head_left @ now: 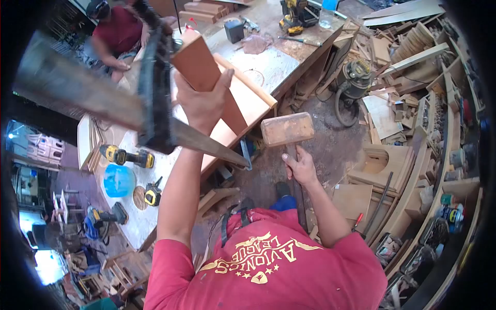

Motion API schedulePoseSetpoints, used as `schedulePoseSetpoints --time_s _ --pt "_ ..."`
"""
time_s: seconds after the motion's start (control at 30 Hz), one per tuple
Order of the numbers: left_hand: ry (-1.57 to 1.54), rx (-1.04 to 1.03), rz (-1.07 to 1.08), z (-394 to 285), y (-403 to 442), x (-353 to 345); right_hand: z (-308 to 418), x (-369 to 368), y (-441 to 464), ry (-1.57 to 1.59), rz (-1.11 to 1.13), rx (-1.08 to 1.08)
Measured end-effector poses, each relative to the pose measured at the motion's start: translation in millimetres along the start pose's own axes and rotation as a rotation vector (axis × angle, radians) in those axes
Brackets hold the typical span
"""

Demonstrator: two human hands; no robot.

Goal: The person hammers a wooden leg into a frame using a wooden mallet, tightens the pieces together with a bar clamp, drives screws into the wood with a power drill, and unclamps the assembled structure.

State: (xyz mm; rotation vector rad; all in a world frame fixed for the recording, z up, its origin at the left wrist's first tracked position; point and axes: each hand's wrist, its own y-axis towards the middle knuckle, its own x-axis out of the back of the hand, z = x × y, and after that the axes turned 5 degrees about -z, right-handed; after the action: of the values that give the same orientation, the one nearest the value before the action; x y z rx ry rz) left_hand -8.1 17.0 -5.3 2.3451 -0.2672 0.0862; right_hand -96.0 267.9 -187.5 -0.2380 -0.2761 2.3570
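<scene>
My left hand (202,106) is wrapped round a brown wooden piece (197,62) that stands up from the workbench (281,62). My right hand (300,168) grips the handle of a wooden mallet (287,129), its block head raised off the bench's near edge and apart from the wood. Close to the camera, a long bar clamp (191,135) with a black jaw (156,88) crosses in front of the bench, left of my left hand. Its near end is blurred. A light wooden panel (248,85) lies on the bench behind the brown piece.
Across the bench, a person (121,31) has a hand near the work. On the bench are a yellow drill (126,156), a blue container (119,181), a tape measure (153,194) and another power tool (297,15). A shop vacuum (354,82) and wood offcuts (382,165) fill the right.
</scene>
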Motion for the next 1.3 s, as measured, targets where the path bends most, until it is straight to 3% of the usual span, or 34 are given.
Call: schedulePoseSetpoints --time_s 0.1,0.17,0.23,0.3,0.33,0.37,0.43,0.5,0.6,0.7,0.77,0.93,1.03,1.13,1.23,1.3 --pt "-0.061 0.166 0.211 8.8 -2.7 30.7 22.8 3.5 -18.4 -0.049 -0.072 0.081" --pt "-0.639 0.485 0.23 2.2 -6.1 72.4 51.9 1.7 -37.3 -0.058 -0.138 0.166" --pt "-0.79 0.483 0.174 -51.4 -8.5 84.4 70.0 -8.0 -60.6 -0.058 -0.236 0.276" --pt "-0.498 0.03 0.436 -64.0 -20.5 92.7 52.5 -11.7 -77.9 -0.186 -0.261 0.202" --pt "-0.255 -0.018 0.487 -65.8 -20.0 90.7 41.2 -20.8 -82.6 -0.22 -0.261 0.212" --pt "-0.086 0.035 0.434 -77.0 -19.1 84.5 33.1 -31.1 -83.7 -0.251 -0.259 0.223" --pt "-0.066 0.034 0.42 -75.3 -13.4 82.3 21.5 -60.7 -86.6 -0.295 -0.128 0.426" --pt "-0.117 -0.042 0.413 -68.0 -10.5 80.5 8.7 -75.3 -81.6 -0.294 -0.165 0.362" --pt "-0.123 -0.139 0.429 -76.4 -8.3 87.9 25.3 -83.5 -103.9 0.06 -0.139 0.168" --pt "-0.179 -0.002 0.435 -59.6 -11.9 84.0 2.0 -91.0 -110.8 0.107 -0.192 0.092" --pt "-0.265 0.035 0.395 -58.6 -13.0 84.3 -31.2 -103.9 -94.9 -0.06 -0.193 0.353" --pt "-0.376 -0.007 0.536 -54.5 1.9 94.7 -1.4 -112.3 -104.3 0.036 -0.212 0.069" --pt "-0.429 0.011 0.557 -42.6 1.8 95.9 -32.9 -125.5 -98.1 -0.177 -0.196 0.364" --pt "-0.506 0.026 0.612 -27.2 16.0 103.3 -40.7 -132.6 -94.1 -0.326 -0.281 0.505" --pt "-0.445 -0.005 0.634 -29.5 21.2 106.3 -62.5 -128.9 -83.0 -0.211 -0.362 0.534" --pt "-0.463 0.029 0.628 -29.2 22.1 108.1 -77.0 -129.8 -72.9 -0.023 -0.393 0.424"
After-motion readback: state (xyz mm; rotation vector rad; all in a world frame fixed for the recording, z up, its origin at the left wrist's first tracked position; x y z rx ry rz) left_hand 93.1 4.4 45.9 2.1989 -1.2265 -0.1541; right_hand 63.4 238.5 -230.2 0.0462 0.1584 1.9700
